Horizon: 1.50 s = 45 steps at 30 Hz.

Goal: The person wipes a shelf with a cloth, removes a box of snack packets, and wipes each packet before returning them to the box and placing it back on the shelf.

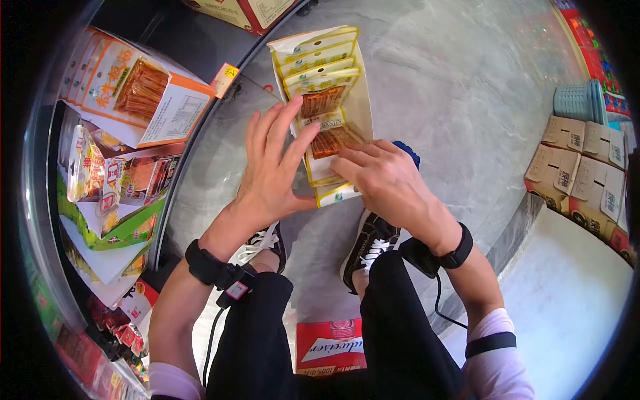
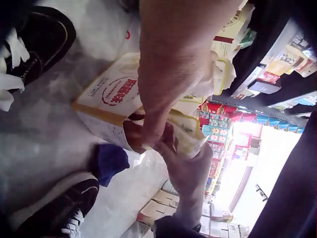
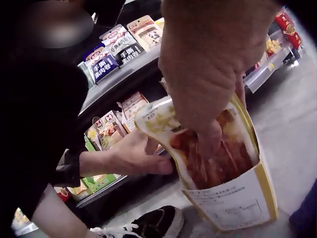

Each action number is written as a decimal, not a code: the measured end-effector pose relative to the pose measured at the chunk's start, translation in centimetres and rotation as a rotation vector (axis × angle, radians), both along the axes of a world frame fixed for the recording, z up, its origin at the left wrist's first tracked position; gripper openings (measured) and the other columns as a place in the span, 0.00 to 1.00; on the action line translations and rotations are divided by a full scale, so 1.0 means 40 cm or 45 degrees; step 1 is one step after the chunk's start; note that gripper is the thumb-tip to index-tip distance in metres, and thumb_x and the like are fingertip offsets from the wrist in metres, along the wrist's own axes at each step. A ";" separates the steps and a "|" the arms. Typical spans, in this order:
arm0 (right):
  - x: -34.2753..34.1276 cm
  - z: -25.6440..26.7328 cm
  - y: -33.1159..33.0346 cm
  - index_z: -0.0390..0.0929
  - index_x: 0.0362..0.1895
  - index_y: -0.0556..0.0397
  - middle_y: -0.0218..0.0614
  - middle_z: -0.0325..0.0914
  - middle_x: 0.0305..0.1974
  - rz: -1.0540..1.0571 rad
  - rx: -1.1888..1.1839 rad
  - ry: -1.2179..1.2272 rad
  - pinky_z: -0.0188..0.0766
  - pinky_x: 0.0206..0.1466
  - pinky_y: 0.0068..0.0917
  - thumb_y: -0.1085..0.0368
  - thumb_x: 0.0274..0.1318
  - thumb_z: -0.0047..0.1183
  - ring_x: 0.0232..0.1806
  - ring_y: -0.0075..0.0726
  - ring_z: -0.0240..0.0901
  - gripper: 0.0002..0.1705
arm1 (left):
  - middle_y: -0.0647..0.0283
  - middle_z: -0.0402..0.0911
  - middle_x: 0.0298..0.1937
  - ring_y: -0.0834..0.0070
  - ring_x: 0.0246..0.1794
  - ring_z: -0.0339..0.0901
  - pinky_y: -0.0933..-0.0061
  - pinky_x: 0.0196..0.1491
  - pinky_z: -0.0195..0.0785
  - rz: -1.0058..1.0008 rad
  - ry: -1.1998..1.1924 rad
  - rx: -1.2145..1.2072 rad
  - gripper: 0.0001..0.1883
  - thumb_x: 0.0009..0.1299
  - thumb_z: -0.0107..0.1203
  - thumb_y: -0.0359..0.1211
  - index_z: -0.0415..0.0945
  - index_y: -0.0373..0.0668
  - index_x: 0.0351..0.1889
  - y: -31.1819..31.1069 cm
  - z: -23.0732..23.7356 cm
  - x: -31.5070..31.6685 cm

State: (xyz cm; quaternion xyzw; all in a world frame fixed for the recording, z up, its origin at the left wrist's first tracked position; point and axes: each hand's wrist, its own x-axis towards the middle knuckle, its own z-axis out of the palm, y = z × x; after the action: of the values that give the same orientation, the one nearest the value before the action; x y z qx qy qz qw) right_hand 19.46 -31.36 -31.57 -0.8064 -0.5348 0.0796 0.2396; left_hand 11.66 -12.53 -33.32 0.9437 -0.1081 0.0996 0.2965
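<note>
A white display carton with a yellow edge stands on the floor between the person's feet, filled with upright snack packets. These packets have yellow borders and clear windows showing reddish-brown strips. The right hand reaches over the carton's right wall, pinching the nearest packet with its thumb on the front and fingers behind. In the right wrist view that packet leans out above the carton's printed end panel. The left hand is spread along the carton's left side, fingers apart, thumb near the packet's lower end.
At left, a curved shelf holds an orange-edged carton of snacks and other packets. Brown cartons and a blue basket stand at right. A red Budweiser box lies behind the shoes.
</note>
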 end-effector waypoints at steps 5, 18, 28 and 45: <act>0.038 0.120 -0.021 0.71 0.30 0.51 0.34 0.72 0.23 -0.004 -0.038 0.111 0.66 0.31 0.32 0.73 0.31 0.50 0.29 0.41 0.73 0.13 | 0.50 0.50 0.66 0.49 0.66 0.46 0.46 0.64 0.40 -0.013 -0.002 -0.115 0.51 0.35 0.71 0.39 0.57 0.44 0.60 0.008 0.046 0.006; 0.152 0.214 -0.021 0.78 0.33 0.54 0.38 0.79 0.29 -0.513 0.278 0.511 0.71 0.31 0.23 0.71 0.30 0.66 0.27 0.30 0.77 0.18 | 0.52 0.78 0.39 0.60 0.39 0.76 0.69 0.44 0.66 -0.163 0.425 -0.717 0.33 0.48 0.67 0.38 0.67 0.38 0.52 -0.021 0.088 0.104; 0.111 -0.025 -0.005 0.62 0.54 0.64 0.41 0.76 0.41 -0.426 0.620 1.430 0.67 0.51 0.27 0.56 0.36 0.68 0.45 0.32 0.72 0.43 | 0.63 0.81 0.34 0.79 0.34 0.77 0.77 0.39 0.68 0.210 0.698 -1.211 0.10 0.60 0.57 0.31 0.78 0.37 0.38 -0.007 -0.008 0.066; 0.049 0.004 0.000 0.69 0.49 0.59 0.35 0.75 0.42 -0.674 0.381 1.591 0.68 0.48 0.24 0.55 0.38 0.67 0.43 0.25 0.71 0.34 | 0.59 0.81 0.35 0.77 0.36 0.78 0.76 0.42 0.67 0.184 0.667 -1.015 0.10 0.58 0.58 0.30 0.78 0.38 0.38 -0.045 0.039 0.031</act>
State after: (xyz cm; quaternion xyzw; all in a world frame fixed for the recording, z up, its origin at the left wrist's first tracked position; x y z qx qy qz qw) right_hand 21.43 -31.37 -31.41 -0.6709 -0.0873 0.3934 0.6225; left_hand 12.89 -14.32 -31.75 0.7549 0.0826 -0.0873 0.6447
